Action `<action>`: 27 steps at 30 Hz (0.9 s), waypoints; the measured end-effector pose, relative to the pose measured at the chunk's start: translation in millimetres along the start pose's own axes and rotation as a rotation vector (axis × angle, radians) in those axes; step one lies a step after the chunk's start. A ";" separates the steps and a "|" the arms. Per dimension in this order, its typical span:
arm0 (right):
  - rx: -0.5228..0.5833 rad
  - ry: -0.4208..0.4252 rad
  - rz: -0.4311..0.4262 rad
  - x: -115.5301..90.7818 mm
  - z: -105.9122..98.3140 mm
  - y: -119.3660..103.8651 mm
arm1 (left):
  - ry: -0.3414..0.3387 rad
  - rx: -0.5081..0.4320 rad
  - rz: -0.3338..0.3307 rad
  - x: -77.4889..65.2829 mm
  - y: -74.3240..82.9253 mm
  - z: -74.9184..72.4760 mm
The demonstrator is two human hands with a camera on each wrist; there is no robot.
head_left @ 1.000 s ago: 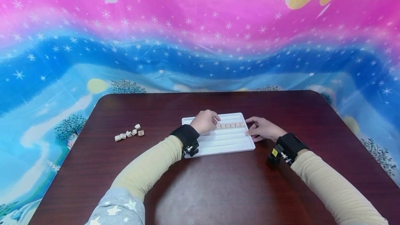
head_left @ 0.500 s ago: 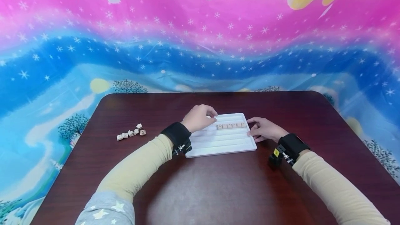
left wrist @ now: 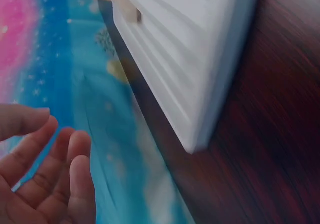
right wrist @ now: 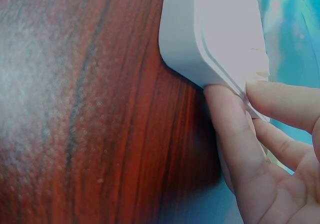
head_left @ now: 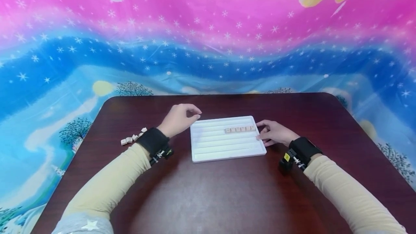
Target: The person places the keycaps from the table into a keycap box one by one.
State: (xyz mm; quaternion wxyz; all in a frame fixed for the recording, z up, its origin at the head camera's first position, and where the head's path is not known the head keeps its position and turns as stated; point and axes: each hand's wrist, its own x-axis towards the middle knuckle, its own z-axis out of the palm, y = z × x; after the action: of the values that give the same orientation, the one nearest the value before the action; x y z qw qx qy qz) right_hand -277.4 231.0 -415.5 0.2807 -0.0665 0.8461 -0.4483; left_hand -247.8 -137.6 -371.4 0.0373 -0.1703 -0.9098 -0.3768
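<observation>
A white ridged tray point(head_left: 227, 142) lies mid-table, with a row of small cream marked tiles point(head_left: 240, 129) in one of its upper grooves, toward the right side. My right hand point(head_left: 274, 133) holds the tray's right edge; in the right wrist view its fingertips point(right wrist: 225, 101) meet the side wall and rim. Just off the tray's far left corner is my left hand point(head_left: 180, 118), fingers loosely bent and thumb near the index tip. Nothing shows between the left fingers point(left wrist: 80, 179) in the left wrist view.
More loose tiles point(head_left: 129, 140) lie on the dark wooden table point(head_left: 208, 194) at the left, partly hidden behind the left wrist's black strap point(head_left: 152, 142). A patterned cloth point(head_left: 208, 46) hangs beyond the table's far edge.
My left hand has drawn away from the tile row, moving left off the tray and uncovering its left side. The right hand has stayed at the tray's right edge.
</observation>
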 end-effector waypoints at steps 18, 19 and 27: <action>-0.001 -0.007 -0.002 3.0 -4.4 1.7 | -0.020 0.098 -0.151 -78.8 -72.3 -87.2; -0.002 -0.007 -0.002 3.2 -4.7 1.9 | -0.027 0.107 -0.157 -83.9 -77.0 -91.6; -0.002 -0.015 0.001 4.1 -3.5 1.1 | -0.028 0.183 -0.204 -117.3 -112.2 -116.4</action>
State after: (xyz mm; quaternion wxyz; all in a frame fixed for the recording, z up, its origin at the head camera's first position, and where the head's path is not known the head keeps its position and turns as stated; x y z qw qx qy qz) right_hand -282.5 232.7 -416.6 0.2872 -0.0696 0.8445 -0.4466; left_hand -182.6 -325.8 -386.9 0.0013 -0.0782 -0.9533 -0.2918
